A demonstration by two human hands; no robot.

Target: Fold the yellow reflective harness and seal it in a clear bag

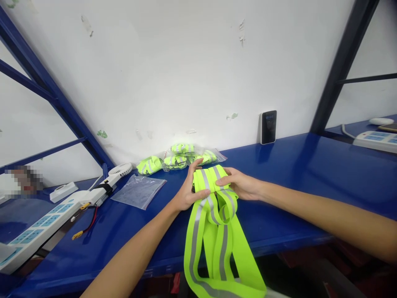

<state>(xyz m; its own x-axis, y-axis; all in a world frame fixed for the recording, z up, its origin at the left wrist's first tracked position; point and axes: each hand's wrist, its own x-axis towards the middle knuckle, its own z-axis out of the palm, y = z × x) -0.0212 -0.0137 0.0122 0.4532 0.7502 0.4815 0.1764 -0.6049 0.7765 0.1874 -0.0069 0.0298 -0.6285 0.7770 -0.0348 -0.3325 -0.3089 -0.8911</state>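
The left fingers (203,193) are clamped on the left end of the folded part of the band (223,245), thumb across the front and another finger behind the upper edge; the right fingers (223,181) grip its right side, thumb pressed on the face, the rest mostly hidden. The band is held over the front part of the counter (285,198), layers stacked between the two grips, a loop sagging beneath and long strands hanging past the counter's edge. To handle it well, I would let one side hold firm while the other shifts, since loosening both at once would probably let the stack fan open. Keep the edges flush and the grey stripes flat, ease any twist out of the loop, and take up slack a little at a time so the hanging weight does not tug at the layers. Something this limp will likely slip if pinched at one corner, so a broad hold should serve better. Further out, a flat bag (139,191) lies to the left, packs (175,161) sit behind near the wall (198,74), and beyond the bag are a fan (120,168) and a power strip (57,214)
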